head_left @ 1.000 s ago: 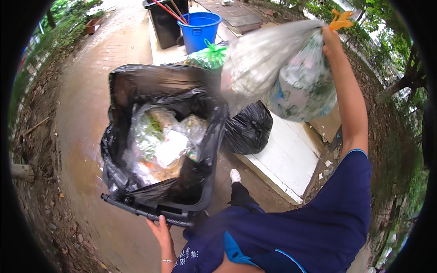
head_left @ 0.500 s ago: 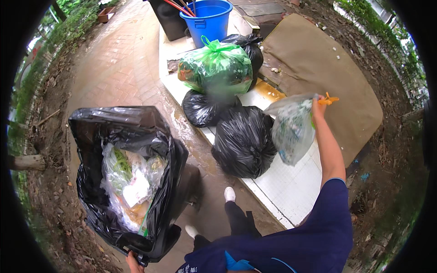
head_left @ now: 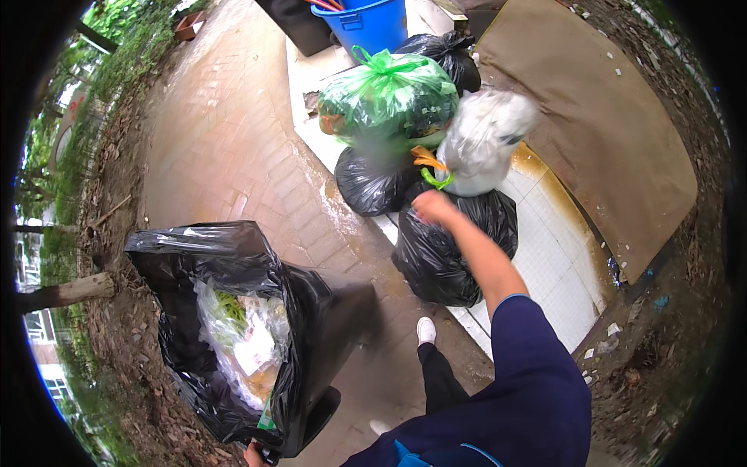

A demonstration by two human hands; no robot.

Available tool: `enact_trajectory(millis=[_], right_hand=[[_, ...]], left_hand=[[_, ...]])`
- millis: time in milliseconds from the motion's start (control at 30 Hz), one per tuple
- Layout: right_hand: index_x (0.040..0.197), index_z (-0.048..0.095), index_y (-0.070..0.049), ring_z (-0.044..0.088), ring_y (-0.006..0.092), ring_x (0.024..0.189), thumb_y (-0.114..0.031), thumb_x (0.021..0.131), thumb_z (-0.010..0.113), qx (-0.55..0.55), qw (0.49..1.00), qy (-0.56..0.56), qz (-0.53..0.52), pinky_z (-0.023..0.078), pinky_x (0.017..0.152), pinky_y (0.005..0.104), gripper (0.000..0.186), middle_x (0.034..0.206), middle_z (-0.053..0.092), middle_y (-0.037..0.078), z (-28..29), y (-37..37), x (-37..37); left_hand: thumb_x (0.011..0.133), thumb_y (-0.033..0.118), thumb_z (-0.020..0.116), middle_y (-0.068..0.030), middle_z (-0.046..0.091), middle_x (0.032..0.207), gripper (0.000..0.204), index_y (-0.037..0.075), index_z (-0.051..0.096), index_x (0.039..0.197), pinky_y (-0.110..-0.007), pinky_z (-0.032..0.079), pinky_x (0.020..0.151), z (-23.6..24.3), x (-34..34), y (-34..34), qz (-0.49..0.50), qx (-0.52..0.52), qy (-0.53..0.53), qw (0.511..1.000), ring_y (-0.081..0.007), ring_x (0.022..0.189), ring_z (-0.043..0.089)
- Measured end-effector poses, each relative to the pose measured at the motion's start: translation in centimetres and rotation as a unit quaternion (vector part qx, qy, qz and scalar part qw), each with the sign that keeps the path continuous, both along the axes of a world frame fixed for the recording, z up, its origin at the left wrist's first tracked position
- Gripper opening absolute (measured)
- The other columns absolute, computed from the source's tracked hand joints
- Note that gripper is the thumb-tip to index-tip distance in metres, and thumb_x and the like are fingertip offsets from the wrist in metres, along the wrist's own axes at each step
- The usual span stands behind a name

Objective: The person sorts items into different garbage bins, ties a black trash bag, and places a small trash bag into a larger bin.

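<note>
Right fingers (head_left: 426,205): curled, blurred; hold cannot be told.
Left fingers (head_left: 252,454): at black plastic bin (head_left: 323,338), closure unclear.
White translucent plastic bag (head_left: 480,140): tilted, beside green translucent plastic bag (head_left: 385,97).
Handling: best lowered gently, bin steadied.

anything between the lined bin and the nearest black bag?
Head view: only a strip of wet ground between the lined bin and the nearest black bag; no object shows in that gap.
</note>
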State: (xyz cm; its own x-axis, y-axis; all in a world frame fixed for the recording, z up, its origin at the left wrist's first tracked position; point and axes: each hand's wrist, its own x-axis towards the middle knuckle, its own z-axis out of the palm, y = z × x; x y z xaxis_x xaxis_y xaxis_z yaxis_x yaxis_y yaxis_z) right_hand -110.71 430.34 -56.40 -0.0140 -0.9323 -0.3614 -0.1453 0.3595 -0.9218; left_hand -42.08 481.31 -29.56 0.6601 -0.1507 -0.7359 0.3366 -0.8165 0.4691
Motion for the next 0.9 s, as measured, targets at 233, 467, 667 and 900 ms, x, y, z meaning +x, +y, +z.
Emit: enact_trajectory(millis=[233, 467, 667, 900], right_hand=[[0.107, 0.060, -0.004, 0.059, 0.0223, 0.095, -0.024, 0.084, 0.058, -0.064, 0.890, 0.009, 0.452, 0.045, 0.086, 0.0345, 0.030, 0.100, 0.064, 0.011, 10.6, 10.1, 13.4], [0.130, 0.041, -0.010, 0.053, 0.0173, 0.106, -0.051, 0.090, 0.044, 0.031, 0.939, -0.315, 0.133, 0.043, 0.084, 0.0316, 0.057, 0.120, 0.052, 0.005, 22.6, 4.9, 15.7], [0.133, 0.037, -0.006, 0.051, 0.0176, 0.107, -0.044, 0.090, 0.050, 0.049, 0.895, -0.330, 0.295, 0.039, 0.093, 0.0309, 0.059, 0.121, 0.052, 0.007, 30.9, 5.1, 25.8], [0.104, 0.058, -0.001, 0.051, 0.0071, 0.093, -0.017, 0.093, 0.049, -0.160, 0.947, -0.184, 0.208, 0.039, 0.083, 0.0215, 0.022, 0.100, 0.058, 0.001, 34.5, 12.3, 27.4]], left_hand=[[0.080, 0.006, 0.052, -0.0108, 0.061, 0.094, 0.035, -0.001, 0.050, 0.114, -0.034, 0.051, 0.069, -0.3, -3.7, -0.1, 0.016, -0.084, -0.174, 0.981, -0.0214, 0.079, 0.061], [0.079, 0.009, 0.053, -0.0074, 0.062, 0.079, 0.023, -0.005, 0.059, 0.097, -0.029, 0.048, 0.061, 1.6, -5.8, -5.2, -0.081, -0.079, -0.274, 0.955, -0.0161, 0.069, 0.059], [0.068, 0.004, 0.057, -0.0127, 0.064, 0.083, 0.034, -0.001, 0.059, 0.101, -0.032, 0.049, 0.070, 2.0, -4.2, -2.9, -0.046, -0.043, -0.264, 0.962, -0.0214, 0.074, 0.062], [0.065, 0.004, 0.058, -0.0130, 0.065, 0.080, 0.033, 0.000, 0.060, 0.098, -0.036, 0.048, 0.069, 0.3, 5.2, 0.0, -0.135, -0.043, -0.276, 0.951, -0.0252, 0.072, 0.062]])
